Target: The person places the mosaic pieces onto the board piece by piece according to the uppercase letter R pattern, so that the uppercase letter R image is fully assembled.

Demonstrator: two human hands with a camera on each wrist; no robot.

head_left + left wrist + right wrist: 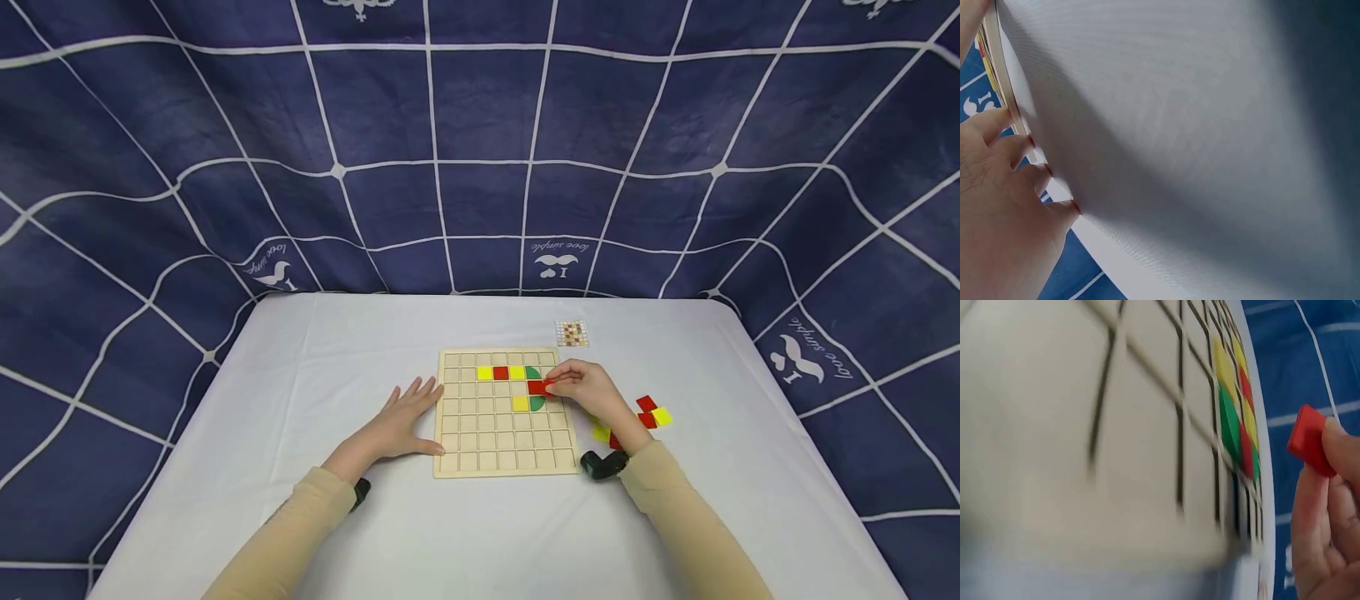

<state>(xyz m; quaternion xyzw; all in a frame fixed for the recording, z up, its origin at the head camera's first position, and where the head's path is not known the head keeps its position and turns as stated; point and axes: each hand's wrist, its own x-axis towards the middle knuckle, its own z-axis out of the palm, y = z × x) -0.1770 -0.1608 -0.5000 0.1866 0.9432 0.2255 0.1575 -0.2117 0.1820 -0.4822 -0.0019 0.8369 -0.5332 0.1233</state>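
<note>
A wooden grid board (480, 433) lies on the white table (480, 533). Yellow, red and green tiles (508, 372) fill some of its upper cells. My right hand (587, 390) pinches a red tile (537, 387) at the board's right side, just above the cells; in the right wrist view the red tile (1307, 438) sits at my fingertips (1335, 440), off the board (1116, 456). My left hand (405, 417) lies flat on the table, fingers straight, touching the board's left edge (1004, 69).
Loose red and yellow tiles (651, 412) lie on the table right of the board, partly behind my right wrist. A small pattern card (572, 333) sits behind the board. A blue checked cloth (480, 150) hangs behind the table.
</note>
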